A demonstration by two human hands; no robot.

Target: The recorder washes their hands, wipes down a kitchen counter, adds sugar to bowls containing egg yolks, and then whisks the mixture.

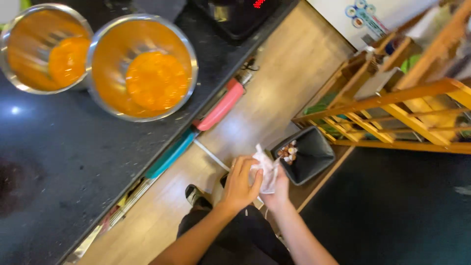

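Dark speckled stone surface [73, 162], two steel bowls of orange liquid [142, 68]; wooden floor [274, 88] below. Left hand [240, 184] and right hand [277, 191] both clasp a crumpled white paper towel [267, 169] beside a black square bin [306, 154]. Towel: light, soft, likely tears easily; best pinched at bunched folds.

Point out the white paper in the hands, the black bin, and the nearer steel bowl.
white paper [267, 172], head view, on its crumpled middle.
black bin [319, 152], head view, on its inner wall.
steel bowl [110, 44], head view, on its inner side.
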